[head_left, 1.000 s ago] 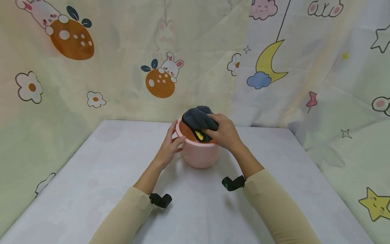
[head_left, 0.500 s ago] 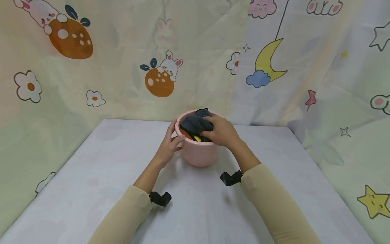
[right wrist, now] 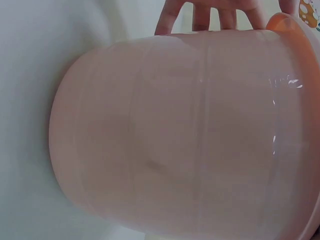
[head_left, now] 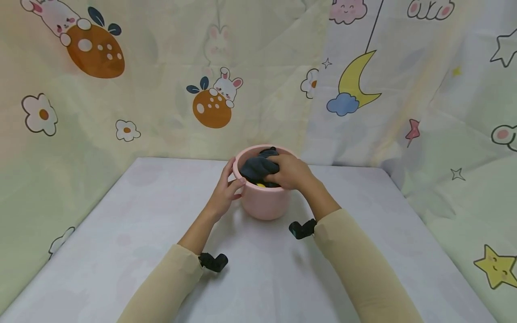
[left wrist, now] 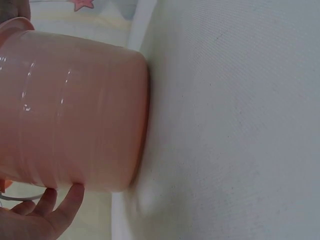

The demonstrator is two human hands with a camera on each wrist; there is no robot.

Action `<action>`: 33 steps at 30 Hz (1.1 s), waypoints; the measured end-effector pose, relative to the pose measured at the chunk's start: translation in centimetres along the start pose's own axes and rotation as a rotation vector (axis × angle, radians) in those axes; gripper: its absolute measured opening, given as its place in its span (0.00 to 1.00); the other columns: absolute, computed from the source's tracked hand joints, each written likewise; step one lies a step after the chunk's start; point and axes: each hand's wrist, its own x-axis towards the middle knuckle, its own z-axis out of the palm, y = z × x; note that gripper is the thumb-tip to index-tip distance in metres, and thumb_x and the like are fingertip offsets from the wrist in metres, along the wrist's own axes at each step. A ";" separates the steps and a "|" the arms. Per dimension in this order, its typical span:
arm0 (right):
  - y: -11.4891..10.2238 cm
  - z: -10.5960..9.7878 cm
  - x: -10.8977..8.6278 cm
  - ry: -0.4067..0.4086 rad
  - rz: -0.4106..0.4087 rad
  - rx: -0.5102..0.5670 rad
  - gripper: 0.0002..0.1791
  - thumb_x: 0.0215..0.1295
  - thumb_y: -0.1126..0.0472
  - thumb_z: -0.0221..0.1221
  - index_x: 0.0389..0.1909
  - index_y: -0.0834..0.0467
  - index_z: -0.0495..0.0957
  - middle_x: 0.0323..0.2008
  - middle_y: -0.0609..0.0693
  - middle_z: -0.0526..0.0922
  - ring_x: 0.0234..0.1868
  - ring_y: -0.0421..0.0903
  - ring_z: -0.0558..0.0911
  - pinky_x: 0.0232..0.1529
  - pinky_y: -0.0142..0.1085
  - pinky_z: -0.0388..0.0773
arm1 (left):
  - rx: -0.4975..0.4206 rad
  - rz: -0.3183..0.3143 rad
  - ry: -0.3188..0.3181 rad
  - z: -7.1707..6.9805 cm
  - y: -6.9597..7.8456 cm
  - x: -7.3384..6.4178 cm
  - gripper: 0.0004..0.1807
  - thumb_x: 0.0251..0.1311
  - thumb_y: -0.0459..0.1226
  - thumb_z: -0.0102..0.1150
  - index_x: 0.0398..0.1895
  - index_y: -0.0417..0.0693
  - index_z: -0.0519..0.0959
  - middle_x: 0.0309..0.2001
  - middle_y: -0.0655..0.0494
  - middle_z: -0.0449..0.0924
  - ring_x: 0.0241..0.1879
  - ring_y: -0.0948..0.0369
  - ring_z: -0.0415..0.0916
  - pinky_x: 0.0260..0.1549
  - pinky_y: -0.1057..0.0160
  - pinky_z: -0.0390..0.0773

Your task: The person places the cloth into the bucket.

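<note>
A pink plastic bucket (head_left: 265, 204) stands upright on the white-covered table. My left hand (head_left: 221, 195) holds its left side, thumb at the rim and fingers spread along the outer wall; those fingers (left wrist: 65, 210) show against the wall in the left wrist view. My right hand (head_left: 292, 172) reaches over the right rim and grips a bunched dark grey cloth item (head_left: 257, 168) with black edging and a bit of yellow. The cloth lies mostly below the rim, inside the bucket. My right fingertips are partly hidden in its folds.
The white table surface (head_left: 133, 233) stretches around the bucket on all sides. Close behind it hangs a printed cloth backdrop (head_left: 161, 89). A small black camera (head_left: 303, 229) sits at the right wrist, another black camera (head_left: 214, 263) at the left.
My right hand has moved down and slightly left, lowering the dark grey cloth item from above the rim into the bucket. My left hand stays at the bucket's side.
</note>
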 end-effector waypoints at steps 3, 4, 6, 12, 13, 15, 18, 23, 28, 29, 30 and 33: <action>0.0 0.0 0.2 -0.020 0.005 -0.020 0.33 0.64 0.43 0.67 0.70 0.48 0.76 0.68 0.52 0.77 0.70 0.53 0.75 0.69 0.56 0.72 | -0.004 0.000 0.001 0.0 -0.1 0.0 0.42 0.73 0.49 0.49 0.85 0.66 0.43 0.83 0.50 0.44 0.75 0.41 0.64 0.62 0.31 0.74; 0.0 0.0 0.3 -0.029 0.008 -0.030 0.34 0.64 0.43 0.67 0.70 0.47 0.76 0.69 0.52 0.77 0.70 0.53 0.74 0.69 0.56 0.72 | -0.003 0.000 0.000 0.0 -0.1 0.0 0.42 0.74 0.49 0.49 0.85 0.66 0.42 0.83 0.50 0.44 0.75 0.41 0.64 0.62 0.31 0.73; 0.0 0.1 0.5 -0.047 0.014 -0.045 0.34 0.64 0.42 0.66 0.70 0.46 0.76 0.68 0.51 0.77 0.70 0.53 0.74 0.69 0.57 0.72 | -0.003 -0.001 -0.002 0.0 -0.1 0.0 0.42 0.74 0.49 0.49 0.85 0.66 0.42 0.83 0.50 0.44 0.75 0.41 0.64 0.62 0.31 0.73; -0.1 0.0 1.1 -0.085 0.008 -0.061 0.32 0.62 0.41 0.67 0.67 0.44 0.78 0.64 0.49 0.81 0.66 0.53 0.78 0.67 0.56 0.73 | 0.007 0.001 0.003 0.0 0.1 -0.1 0.42 0.74 0.47 0.49 0.85 0.65 0.42 0.83 0.50 0.45 0.75 0.41 0.65 0.61 0.32 0.75; -0.1 0.0 1.2 -0.088 0.001 -0.062 0.32 0.62 0.41 0.67 0.67 0.45 0.78 0.64 0.49 0.81 0.66 0.53 0.78 0.67 0.55 0.73 | 0.007 -0.002 0.005 0.0 0.1 -0.1 0.42 0.73 0.47 0.49 0.85 0.66 0.42 0.83 0.50 0.44 0.75 0.42 0.64 0.61 0.32 0.75; 0.0 0.0 1.3 -0.092 -0.015 -0.064 0.33 0.61 0.41 0.68 0.67 0.46 0.78 0.64 0.50 0.81 0.66 0.53 0.78 0.69 0.54 0.72 | 0.007 -0.003 0.004 0.0 0.1 -0.1 0.42 0.74 0.47 0.49 0.85 0.66 0.42 0.83 0.50 0.44 0.75 0.41 0.64 0.61 0.32 0.75; 0.0 0.1 1.6 -0.100 -0.036 -0.067 0.33 0.61 0.42 0.69 0.67 0.47 0.78 0.63 0.50 0.82 0.65 0.53 0.79 0.70 0.52 0.71 | 0.004 -0.006 0.006 0.0 0.2 -0.1 0.42 0.74 0.46 0.49 0.85 0.66 0.42 0.83 0.51 0.44 0.75 0.42 0.64 0.62 0.33 0.75; 0.0 0.1 1.8 -0.121 -0.042 -0.081 0.36 0.61 0.41 0.69 0.69 0.49 0.77 0.65 0.52 0.81 0.68 0.54 0.77 0.73 0.51 0.68 | 0.010 0.001 0.012 0.0 0.3 0.0 0.41 0.74 0.45 0.50 0.85 0.66 0.42 0.83 0.52 0.44 0.74 0.43 0.65 0.61 0.34 0.76; 0.1 0.2 2.0 -0.127 -0.045 -0.086 0.36 0.61 0.39 0.69 0.68 0.49 0.78 0.63 0.51 0.82 0.66 0.53 0.78 0.72 0.49 0.70 | 0.005 0.001 0.005 0.0 0.1 0.1 0.41 0.74 0.46 0.49 0.85 0.67 0.43 0.83 0.52 0.44 0.75 0.43 0.64 0.62 0.33 0.75; 0.1 0.2 2.0 -0.126 -0.049 -0.076 0.35 0.61 0.39 0.69 0.67 0.49 0.79 0.62 0.50 0.83 0.64 0.52 0.79 0.71 0.49 0.71 | 0.004 -0.001 0.004 0.0 0.0 0.2 0.41 0.74 0.47 0.49 0.85 0.67 0.43 0.83 0.52 0.44 0.75 0.42 0.64 0.62 0.33 0.75; 0.1 0.3 2.0 -0.124 -0.054 -0.061 0.34 0.61 0.40 0.70 0.66 0.49 0.80 0.61 0.50 0.84 0.63 0.52 0.79 0.70 0.49 0.72 | 0.003 -0.001 0.003 0.0 0.0 0.2 0.41 0.74 0.48 0.49 0.85 0.66 0.43 0.83 0.52 0.44 0.75 0.42 0.64 0.62 0.32 0.75; 0.2 0.4 2.0 -0.105 -0.082 -0.012 0.30 0.62 0.43 0.70 0.63 0.51 0.82 0.59 0.50 0.85 0.62 0.51 0.80 0.69 0.49 0.73 | 0.001 -0.006 0.004 0.0 -0.1 0.1 0.42 0.73 0.48 0.49 0.85 0.67 0.42 0.83 0.53 0.44 0.75 0.42 0.64 0.62 0.32 0.74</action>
